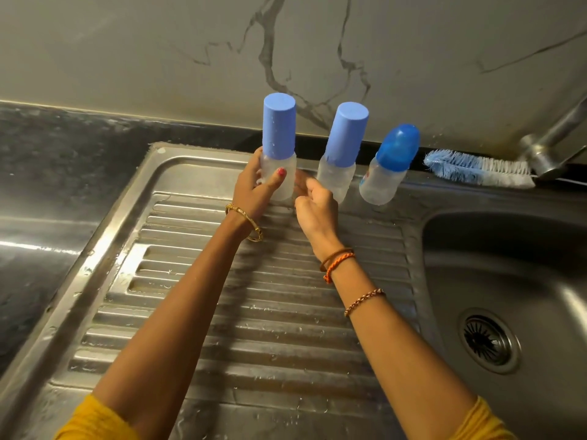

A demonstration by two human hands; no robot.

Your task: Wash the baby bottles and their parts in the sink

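Brush (pixel 476 171) lies beyond two bottles (pixel 336 154) beside, perhaps wet.

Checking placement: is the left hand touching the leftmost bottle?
Touching. The head view shows the left hand with its thumb and fingers wrapped around the leftmost bottle.

This is a home kitchen, seen at its washing-up corner. A stainless-steel sink unit (pixel 133 198) is set into a dark speckled stone counter (pixel 63 147). Left of its round basin (pixel 508 281), which has a slotted drain strainer (pixel 487 340), a ribbed, wet draining board (pixel 254 312) spreads out. Behind the basin a metal tap (pixel 552 144) comes off a pale, marble-veined wall (pixel 190 52). Along the back rim of the draining board stand three baby bottles (pixel 336 154) with blue caps, and behind the basin, beside the tap, lies a blue-and-white bottle brush (pixel 476 169): household things, not trade equipment.
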